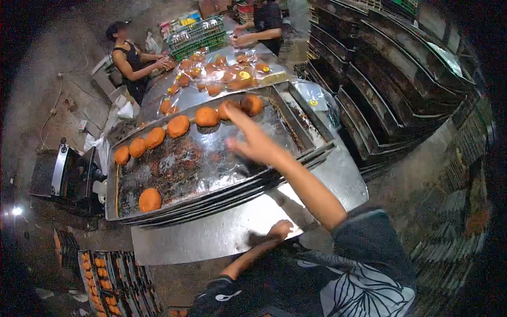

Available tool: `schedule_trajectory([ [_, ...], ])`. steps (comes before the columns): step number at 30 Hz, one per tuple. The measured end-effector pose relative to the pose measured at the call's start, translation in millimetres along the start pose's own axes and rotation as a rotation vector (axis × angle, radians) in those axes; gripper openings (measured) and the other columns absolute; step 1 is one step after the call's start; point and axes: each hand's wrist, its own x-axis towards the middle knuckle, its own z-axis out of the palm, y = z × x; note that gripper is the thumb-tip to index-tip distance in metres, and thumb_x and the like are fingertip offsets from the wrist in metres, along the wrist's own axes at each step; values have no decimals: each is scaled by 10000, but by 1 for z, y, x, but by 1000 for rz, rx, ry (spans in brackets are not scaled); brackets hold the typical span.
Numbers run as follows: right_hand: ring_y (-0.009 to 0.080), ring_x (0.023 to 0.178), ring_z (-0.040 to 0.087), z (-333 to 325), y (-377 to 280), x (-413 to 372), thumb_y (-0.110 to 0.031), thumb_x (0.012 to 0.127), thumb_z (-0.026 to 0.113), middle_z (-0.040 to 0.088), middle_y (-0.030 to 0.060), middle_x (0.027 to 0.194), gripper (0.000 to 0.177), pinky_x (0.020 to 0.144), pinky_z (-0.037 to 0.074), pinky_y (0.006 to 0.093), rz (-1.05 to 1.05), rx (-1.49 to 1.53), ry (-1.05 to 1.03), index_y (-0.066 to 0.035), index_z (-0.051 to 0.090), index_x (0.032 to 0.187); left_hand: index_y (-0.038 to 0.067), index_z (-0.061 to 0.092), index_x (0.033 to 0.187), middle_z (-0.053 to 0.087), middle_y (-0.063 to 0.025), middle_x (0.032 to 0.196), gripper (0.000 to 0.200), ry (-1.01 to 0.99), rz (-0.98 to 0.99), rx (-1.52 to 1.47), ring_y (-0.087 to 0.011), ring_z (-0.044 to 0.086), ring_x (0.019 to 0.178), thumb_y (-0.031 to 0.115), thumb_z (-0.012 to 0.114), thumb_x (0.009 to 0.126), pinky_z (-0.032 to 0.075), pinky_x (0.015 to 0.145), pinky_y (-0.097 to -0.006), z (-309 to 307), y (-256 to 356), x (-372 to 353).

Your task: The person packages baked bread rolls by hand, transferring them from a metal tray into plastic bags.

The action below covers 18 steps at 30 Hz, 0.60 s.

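My right hand reaches over the dark baking tray, its fingertips at a round brown bun in the far row. Other buns line that far side, and a single bun lies near the front left corner. The hand's finger ends are blurred and partly cover the bun. Low at the near edge of the metal table, my left hand is curled, away from the buns; whether it holds anything does not show.
Bagged buns cover the table beyond the tray. Two people stand across it, near green crates. Stacked trays rise at the right; a rack with buns stands lower left.
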Motion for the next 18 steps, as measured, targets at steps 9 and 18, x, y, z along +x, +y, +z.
schedule_trajectory([
  [9,162,594,536,-34,-34,-281,-227,802,554,566,70,631,249,566,422,321,967,394,-357,22,551,785,4,577,881,583,-70,869,229,32,-415,-788,-132,545,793,211,573,784,449,712,-253,-93,71,37],
  [18,174,509,498,-32,-46,-295,-155,868,404,525,113,647,164,429,412,271,1330,392,105,0,455,885,-9,538,951,563,-63,748,248,278,-88,-926,-141,555,565,170,565,781,440,430,-218,-96,113,63],
])
